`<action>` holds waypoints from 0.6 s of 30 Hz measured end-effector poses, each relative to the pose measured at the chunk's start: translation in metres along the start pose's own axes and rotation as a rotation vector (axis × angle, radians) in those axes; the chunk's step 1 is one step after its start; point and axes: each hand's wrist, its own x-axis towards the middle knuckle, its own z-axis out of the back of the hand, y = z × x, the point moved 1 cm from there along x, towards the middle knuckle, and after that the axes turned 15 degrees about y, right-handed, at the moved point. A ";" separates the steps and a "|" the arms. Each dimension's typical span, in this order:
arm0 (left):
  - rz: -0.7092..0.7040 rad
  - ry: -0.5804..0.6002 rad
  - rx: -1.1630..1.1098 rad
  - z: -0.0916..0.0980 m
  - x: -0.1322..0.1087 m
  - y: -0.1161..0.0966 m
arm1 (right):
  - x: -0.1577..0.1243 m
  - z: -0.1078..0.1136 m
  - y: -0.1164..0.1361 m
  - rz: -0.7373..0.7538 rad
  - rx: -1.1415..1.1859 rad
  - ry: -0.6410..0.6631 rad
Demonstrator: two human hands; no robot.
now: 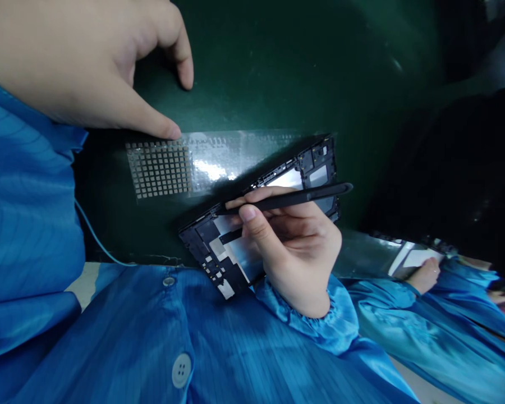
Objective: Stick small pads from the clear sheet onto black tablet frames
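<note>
Device frame [244,252]: black open housing, lying slantwise on the near side of the green counter [256,73], near corner overlapping the blue coat [138,336] in my view
Pad sheet [208,163]: clear strip on the counter, left of and partly behind the frame; small square pads [157,168] fill its left end, the rest looks bare
Right hand [297,247]: over the frame, fingers grasping a slim black tool [297,197], tweezers by the look of it
Black tool: tip at the frame's far left edge; can't tell if it touches or carries anything
Left hand [105,62]: fingers released and spread, thumb tip at the sheet's far edge
Step in hand: I read it as fine tool work along the housing edge
Next move calls for: light pinch, steady wrist, tip in line with the edge; I'd want the frame braced, since only the tool hand is near it
</note>
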 end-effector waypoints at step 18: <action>0.104 -0.020 -0.054 0.007 -0.016 -0.045 | -0.004 0.008 0.003 0.218 -0.158 0.134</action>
